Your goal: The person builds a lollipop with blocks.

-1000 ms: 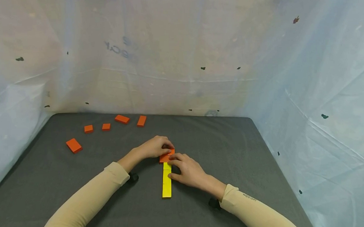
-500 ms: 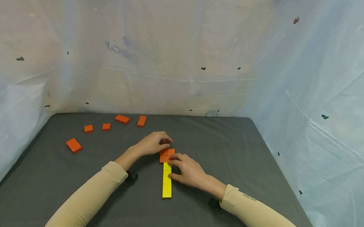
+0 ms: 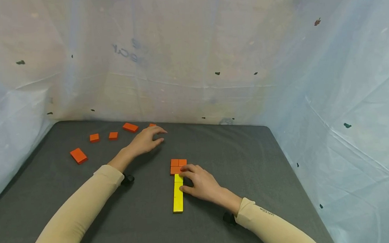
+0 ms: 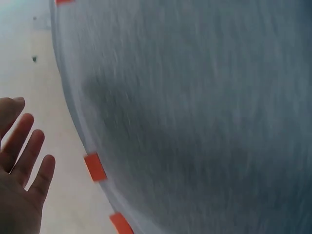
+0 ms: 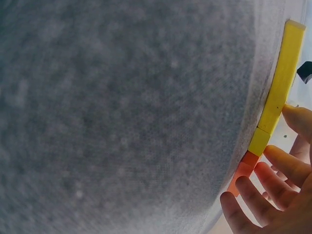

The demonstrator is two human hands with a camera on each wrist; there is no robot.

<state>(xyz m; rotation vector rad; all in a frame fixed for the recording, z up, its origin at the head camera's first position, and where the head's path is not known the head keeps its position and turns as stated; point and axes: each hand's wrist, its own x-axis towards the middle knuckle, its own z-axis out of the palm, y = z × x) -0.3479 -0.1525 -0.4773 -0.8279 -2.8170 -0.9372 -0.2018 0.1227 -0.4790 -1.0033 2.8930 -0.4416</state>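
Head-view detail is centred on a yellow strip (image 3: 178,196) laid flat on the grey desk (image 3: 248,162), with a small cluster of orange blocks (image 3: 178,166) set against its far end. Both are touched by the right hand (image 3: 198,183), its fingers bent and resting along their right edge. Well apart, the left hand (image 3: 146,140) is held with fingers relaxed and spread, gripping nothing, above a partly hidden orange block (image 3: 152,125) near the desk's far edge, where other loose orange blocks (image 3: 113,135) are scattered.
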